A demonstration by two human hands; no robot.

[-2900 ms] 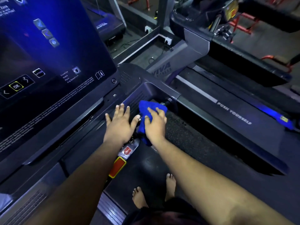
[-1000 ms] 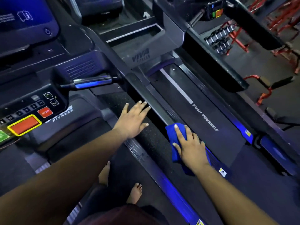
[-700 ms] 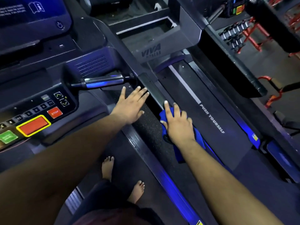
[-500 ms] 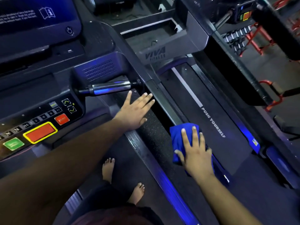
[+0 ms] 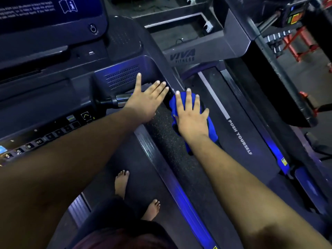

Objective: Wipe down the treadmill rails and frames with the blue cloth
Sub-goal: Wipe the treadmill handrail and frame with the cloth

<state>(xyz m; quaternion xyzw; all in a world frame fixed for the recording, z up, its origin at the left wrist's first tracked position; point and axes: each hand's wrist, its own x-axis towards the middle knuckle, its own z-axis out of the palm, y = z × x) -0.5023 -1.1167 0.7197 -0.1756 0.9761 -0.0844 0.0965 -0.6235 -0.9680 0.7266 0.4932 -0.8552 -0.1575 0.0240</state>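
1. Pressing flat on the blue cloth (image 5: 190, 97), the right hand (image 5: 193, 117) has its fingers straight and spread, and they do not curl around the fabric.
2. The blue cloth lies on the side rail (image 5: 167, 141) of the treadmill, at the rail's front end, and one bunched part of it sticks out behind the wrist.
3. The left hand (image 5: 147, 99) is also open, with straight fingers close together and the thumb pointing away; it lies just to the left of the cloth, over the metal handlebar (image 5: 118, 100) that comes out from the console (image 5: 53, 97).
4. I cannot tell well whether the left palm really touches the handlebar or only hovers above it, because the light is poor there.
5. To the right of the side rail is a neighbouring treadmill belt (image 5: 239, 123), with the words "PUSH YOURSELF" printed on it.
6. In front of the cloth, further from the person, a grey motor cover (image 5: 197, 53) carries the word "VIVA".
7. To the left of the side rail, two bare feet (image 5: 122, 182) stand on the dark belt (image 5: 136, 159) of the person's own treadmill.
8. A blue glowing strip (image 5: 188, 203) runs along the near part of the side rail.
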